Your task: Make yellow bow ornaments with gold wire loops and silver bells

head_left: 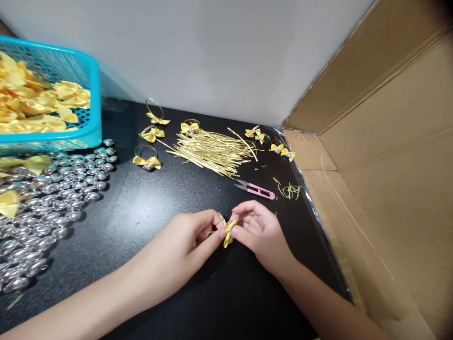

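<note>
Between my two hands is a yellow ribbon bow with a gold tie looped at its top. My left hand pinches the bow's left side and the tie between thumb and index finger. From the other side, the thumb and fingers of my right hand close on the bow's right edge. Pink-handled thread snips lie just beyond my right hand. Farther back is a pile of gold twist ties. Around the pile sit several bows with gold loops and silver beads, such as one bow at its left.
A turquoise basket full of yellow bows stands at the back left. Many silver beads cover the left of the black table. Tie scraps lie by the right edge, beside a cardboard wall. A white wall rises behind.
</note>
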Motion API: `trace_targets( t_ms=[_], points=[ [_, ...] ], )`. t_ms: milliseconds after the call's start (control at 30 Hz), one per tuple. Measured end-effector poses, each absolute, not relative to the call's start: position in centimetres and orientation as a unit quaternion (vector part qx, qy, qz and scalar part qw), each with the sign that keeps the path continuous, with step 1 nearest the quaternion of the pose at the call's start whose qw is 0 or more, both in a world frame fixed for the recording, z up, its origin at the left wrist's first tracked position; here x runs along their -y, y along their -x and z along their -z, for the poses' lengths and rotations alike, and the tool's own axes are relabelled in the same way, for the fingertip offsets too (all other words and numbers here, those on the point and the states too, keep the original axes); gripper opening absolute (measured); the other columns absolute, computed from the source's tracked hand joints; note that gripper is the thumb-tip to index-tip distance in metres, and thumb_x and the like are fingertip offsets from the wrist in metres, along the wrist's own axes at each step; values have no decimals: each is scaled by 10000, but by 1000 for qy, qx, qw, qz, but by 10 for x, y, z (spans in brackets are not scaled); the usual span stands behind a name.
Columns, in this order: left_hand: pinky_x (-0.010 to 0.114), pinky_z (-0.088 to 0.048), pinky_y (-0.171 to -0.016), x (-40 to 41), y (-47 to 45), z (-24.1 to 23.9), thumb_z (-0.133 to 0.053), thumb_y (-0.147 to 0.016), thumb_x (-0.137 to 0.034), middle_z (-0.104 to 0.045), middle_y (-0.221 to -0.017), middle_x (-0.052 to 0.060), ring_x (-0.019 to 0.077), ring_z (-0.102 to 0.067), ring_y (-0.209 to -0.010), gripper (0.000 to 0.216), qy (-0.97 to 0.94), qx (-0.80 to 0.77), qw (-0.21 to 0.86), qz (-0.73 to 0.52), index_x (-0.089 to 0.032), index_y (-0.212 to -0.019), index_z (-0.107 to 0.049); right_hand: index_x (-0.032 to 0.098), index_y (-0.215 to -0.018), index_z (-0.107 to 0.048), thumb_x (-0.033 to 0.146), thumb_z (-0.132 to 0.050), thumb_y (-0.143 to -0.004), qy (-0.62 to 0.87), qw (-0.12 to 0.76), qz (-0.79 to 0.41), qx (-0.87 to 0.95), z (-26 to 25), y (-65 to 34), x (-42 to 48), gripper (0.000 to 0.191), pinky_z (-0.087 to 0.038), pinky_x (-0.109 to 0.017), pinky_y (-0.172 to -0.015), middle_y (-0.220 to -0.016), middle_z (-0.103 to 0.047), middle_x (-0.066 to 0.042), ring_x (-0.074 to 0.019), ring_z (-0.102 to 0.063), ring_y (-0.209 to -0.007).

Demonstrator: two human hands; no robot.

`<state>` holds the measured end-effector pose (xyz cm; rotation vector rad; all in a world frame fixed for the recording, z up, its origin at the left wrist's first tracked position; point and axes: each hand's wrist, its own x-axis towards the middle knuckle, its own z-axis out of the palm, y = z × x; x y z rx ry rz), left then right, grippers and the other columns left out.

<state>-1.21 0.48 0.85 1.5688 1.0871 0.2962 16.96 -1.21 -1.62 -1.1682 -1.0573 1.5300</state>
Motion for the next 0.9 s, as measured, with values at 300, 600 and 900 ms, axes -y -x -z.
trace_targets(
  t_ms=[300, 600, 900],
  points=[
    [205, -307, -485, -3, 8, -9, -474, -913, -356, -450, -537, -76, 106, -386, -491, 239, -707, -476, 493, -173, -196, -798, -609, 204, -766, -649, 79, -699, -717, 491, 495, -241, 675, 8, -169, 18, 144, -498, -283, -675, -773, -590, -3, -142, -586, -738],
    [194, -316, -459, 1, 9, -7, -508, -909, -331, -472, -505, -69, 100, -407, -458, 235, -719, -488, 440, -227, -182, -802, -657, 190, -741, -664, 65, -694, -729, 482, 472, -121, 728, 8, -168, 17, 129, -496, -328, -702, -752, -660, -24, -152, -625, -712],
    [192, -344, -450, 5, 9, -1, -503, -917, -323, -605, -553, -26, 97, -449, -448, 245, -716, -484, 426, -267, -172, -799, -655, 206, -703, -676, 85, -659, -779, 501, 499, -235, 667, 8, -164, 20, 144, -513, -318, -709, -704, -727, -8, -155, -657, -698]
  ],
)
